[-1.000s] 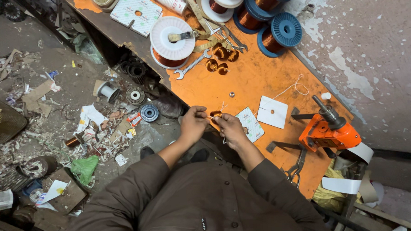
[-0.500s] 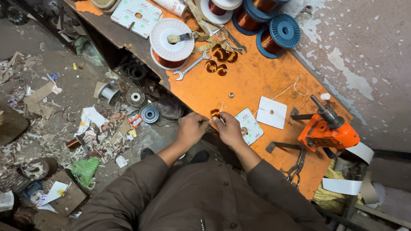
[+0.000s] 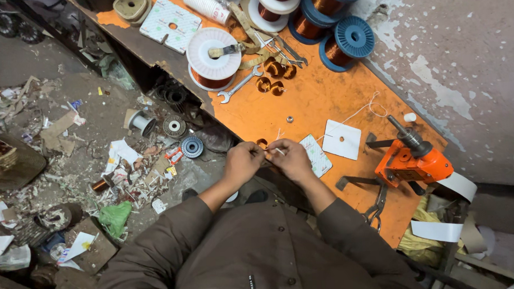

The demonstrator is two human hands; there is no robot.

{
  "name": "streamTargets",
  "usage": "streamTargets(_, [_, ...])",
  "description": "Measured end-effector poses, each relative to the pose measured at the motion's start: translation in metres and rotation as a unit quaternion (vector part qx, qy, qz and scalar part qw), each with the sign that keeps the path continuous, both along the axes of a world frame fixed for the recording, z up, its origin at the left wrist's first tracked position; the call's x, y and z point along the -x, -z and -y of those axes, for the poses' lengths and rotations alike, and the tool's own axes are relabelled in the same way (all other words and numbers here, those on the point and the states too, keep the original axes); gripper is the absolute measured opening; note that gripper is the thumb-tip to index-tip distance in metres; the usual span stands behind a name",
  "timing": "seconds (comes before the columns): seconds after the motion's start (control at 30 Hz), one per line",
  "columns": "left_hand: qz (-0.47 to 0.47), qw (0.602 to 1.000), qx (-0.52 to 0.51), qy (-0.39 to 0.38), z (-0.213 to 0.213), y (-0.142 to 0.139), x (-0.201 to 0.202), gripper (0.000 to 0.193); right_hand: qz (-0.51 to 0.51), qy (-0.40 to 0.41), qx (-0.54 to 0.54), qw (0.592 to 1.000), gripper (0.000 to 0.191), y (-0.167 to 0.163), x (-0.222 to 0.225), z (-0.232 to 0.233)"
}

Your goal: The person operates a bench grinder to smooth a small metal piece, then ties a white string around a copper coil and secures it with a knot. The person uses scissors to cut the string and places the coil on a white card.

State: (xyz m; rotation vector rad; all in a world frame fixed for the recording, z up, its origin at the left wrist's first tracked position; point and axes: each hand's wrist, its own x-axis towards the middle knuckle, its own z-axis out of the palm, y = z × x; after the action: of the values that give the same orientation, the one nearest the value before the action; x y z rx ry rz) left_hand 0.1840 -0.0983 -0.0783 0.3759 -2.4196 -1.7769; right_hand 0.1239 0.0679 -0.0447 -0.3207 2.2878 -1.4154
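Littered floor point(image 3: 69, 151) at far left, scraps of paper, small wire spool point(image 3: 139, 121) and round blue part point(image 3: 192, 146) lying on it. Orange bench point(image 3: 312, 97) running diagonally up the middle. White spool of copper wire point(image 3: 213, 55) near bench's left edge, open-ended spanner point(image 3: 240, 84) just beside it, loose copper coils point(image 3: 274, 75) right of that. Blue spools of copper wire point(image 3: 344, 42) at bench top, against the peeling wall. Left hand point(image 3: 241, 162) at bench's near edge, fingers pinched closed on small copper coil point(image 3: 262, 143), coil mostly hidden, only an edge showing above the knuckles. Right hand point(image 3: 294, 159) touching the left, fingers clenched on thin pale strip point(image 3: 277, 151) running between both hands; exact grip too small to make out. White patterned card point(image 3: 315, 155) just beside right hand, white square card point(image 3: 342, 139) with centre hole next over. Pliers point(image 3: 376, 206) near bench's front corner. Orange hand winder point(image 3: 412, 159) clamped at far right end
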Motion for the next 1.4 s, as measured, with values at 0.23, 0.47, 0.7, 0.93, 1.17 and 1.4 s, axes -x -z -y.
streamTargets(0.23, [-0.009,0.998,-0.025,0.060,0.016,-0.001,0.010,0.020,-0.173,0.005,-0.060,0.983,0.016,0.009,-0.016,0.013])
streamTargets(0.47, [-0.211,0.926,0.213,0.227,0.049,-0.010,0.018,0.044,-0.127,0.006,-0.038,0.991,0.012,0.010,-0.013,0.000])
streamTargets(0.7, [-0.217,0.902,0.278,0.248,0.046,-0.001,0.031,0.018,-0.142,-0.029,0.002,0.989,0.012,0.016,-0.023,-0.006])
streamTargets(0.93, [-0.207,0.905,0.287,0.237,0.033,-0.001,0.033,0.013,-0.153,-0.048,-0.008,0.987,0.013,0.018,-0.031,-0.003])
streamTargets(1.17, [-0.187,0.936,0.173,0.243,0.032,-0.011,0.025,0.029,-0.098,0.028,-0.013,0.995,0.015,0.015,-0.030,-0.004])
streamTargets(1.4, [-0.160,0.939,0.202,0.230,0.023,-0.004,0.025,0.021,-0.032,0.150,0.050,0.987,0.019,0.013,-0.030,0.004])
